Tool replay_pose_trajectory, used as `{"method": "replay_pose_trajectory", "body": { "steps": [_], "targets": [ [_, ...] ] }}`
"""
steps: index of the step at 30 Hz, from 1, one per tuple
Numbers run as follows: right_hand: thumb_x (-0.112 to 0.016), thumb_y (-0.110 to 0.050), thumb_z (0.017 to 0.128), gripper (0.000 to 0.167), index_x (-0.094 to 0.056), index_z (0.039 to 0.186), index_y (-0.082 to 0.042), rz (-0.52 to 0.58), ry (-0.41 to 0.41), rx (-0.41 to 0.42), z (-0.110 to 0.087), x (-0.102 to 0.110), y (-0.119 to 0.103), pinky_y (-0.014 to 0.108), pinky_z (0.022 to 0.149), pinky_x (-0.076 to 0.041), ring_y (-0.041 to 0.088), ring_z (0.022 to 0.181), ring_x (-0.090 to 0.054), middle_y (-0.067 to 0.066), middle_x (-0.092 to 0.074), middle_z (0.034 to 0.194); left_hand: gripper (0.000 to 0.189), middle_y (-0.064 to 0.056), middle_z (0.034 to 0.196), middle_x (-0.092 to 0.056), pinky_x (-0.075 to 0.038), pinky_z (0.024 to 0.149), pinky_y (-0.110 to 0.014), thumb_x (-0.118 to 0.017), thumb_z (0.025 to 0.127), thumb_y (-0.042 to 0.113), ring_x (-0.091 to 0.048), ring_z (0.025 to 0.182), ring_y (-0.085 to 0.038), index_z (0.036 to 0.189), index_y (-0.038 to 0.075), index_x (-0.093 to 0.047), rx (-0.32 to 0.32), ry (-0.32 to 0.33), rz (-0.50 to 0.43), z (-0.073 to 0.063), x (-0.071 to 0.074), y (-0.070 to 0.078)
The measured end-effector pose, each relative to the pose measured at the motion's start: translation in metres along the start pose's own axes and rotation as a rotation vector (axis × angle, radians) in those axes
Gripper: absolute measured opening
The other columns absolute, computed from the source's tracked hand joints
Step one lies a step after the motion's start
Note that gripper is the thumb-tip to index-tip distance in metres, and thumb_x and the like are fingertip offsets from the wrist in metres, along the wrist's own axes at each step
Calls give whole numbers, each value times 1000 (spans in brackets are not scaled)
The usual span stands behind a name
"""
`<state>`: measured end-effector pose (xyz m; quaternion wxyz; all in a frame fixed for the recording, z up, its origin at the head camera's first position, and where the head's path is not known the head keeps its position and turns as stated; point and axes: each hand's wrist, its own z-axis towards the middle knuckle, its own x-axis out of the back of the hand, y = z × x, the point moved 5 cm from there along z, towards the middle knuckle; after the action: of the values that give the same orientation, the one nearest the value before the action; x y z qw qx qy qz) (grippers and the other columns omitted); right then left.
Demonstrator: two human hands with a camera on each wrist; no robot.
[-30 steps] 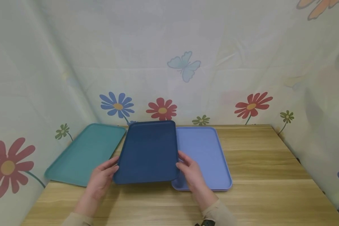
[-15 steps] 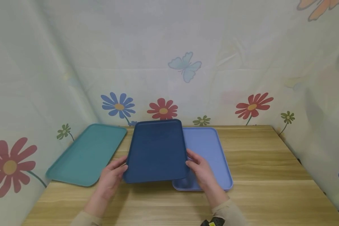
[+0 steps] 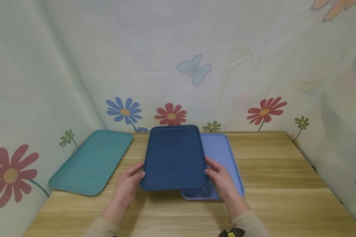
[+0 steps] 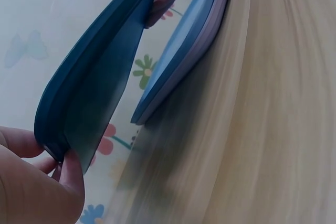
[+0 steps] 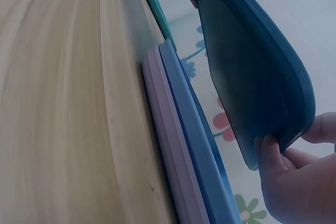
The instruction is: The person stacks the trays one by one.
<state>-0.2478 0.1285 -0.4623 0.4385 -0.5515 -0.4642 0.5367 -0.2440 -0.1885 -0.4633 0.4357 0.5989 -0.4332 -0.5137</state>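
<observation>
Both hands hold a navy blue tray up off the table, its far side higher than its near side. At its left edge the left hand pinches the rim between thumb and fingers. On the opposite edge the right hand grips the same way. Partly covered by the navy tray in the head view is a periwinkle blue tray. The right wrist view shows paler lilac tray edges stacked beneath it. To the left, a teal tray lies flat on the table.
A wood-grain table bears the trays. A whitish curtain printed with flowers and butterflies hangs behind it and along both sides. On the right wrist is a dark watch-like band.
Both hands have carried the navy tray to the right, away from the teal tray and further over the periwinkle one. The teal and periwinkle trays have stayed in place.
</observation>
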Motion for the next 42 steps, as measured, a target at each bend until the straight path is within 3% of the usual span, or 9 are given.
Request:
{"method": "replay_pose_trajectory", "body": {
  "steps": [5, 17, 29, 33, 39, 42],
  "targets": [
    [-51, 10, 91, 56, -38, 145, 11, -19, -17, 0, 0, 12, -2, 16, 89, -45, 20, 124, -48, 27, -39, 149, 49, -23, 141, -52, -51, 84, -21, -54, 92, -11, -63, 99, -6, 140, -14, -44, -11, -5, 16, 0, -13, -4],
    [-49, 9, 94, 56, -34, 148, 10, -79, -28, -25, -3, 47, -3, 15, 91, -44, -3, 108, -52, 27, -34, 153, 49, -27, 138, -52, -50, 86, -20, -57, 90, -11, -59, 112, -16, 137, -16, -46, -40, -30, 43, -3, -41, -16],
    [-52, 8, 95, 57, -32, 148, 11, -89, -15, -18, -10, 70, -5, 16, 88, -46, -5, 105, -54, 28, -31, 153, 48, -26, 136, -55, -50, 86, -21, -59, 90, -8, -60, 113, -20, 137, -12, -49, -37, -67, 73, -6, -61, -26],
    [-54, 5, 95, 59, -32, 149, 10, -99, -16, -18, -12, 76, -8, 15, 91, -45, -7, 108, -53, 24, -32, 154, 48, -26, 135, -55, -51, 86, -22, -60, 90, -9, -60, 113, -20, 137, -13, -49, -51, -75, 47, -7, -67, -27],
    [-57, 3, 94, 59, -32, 148, 11, -110, -4, -12, -14, 87, -12, 14, 92, -44, -7, 110, -52, 5, -46, 146, 48, -28, 136, -54, -51, 86, -22, -60, 91, -8, -61, 113, -21, 137, -13, -49, -63, -96, 32, -7, -77, -28],
    [-57, 3, 94, 59, -31, 147, 13, -123, -22, 12, -14, 91, -16, 14, 93, -44, -8, 110, -51, 8, -46, 144, 48, -28, 137, -53, -51, 87, -22, -60, 90, -8, -59, 116, -25, 137, -13, -48, -64, -104, 29, -7, -81, -27]
  ]
}}
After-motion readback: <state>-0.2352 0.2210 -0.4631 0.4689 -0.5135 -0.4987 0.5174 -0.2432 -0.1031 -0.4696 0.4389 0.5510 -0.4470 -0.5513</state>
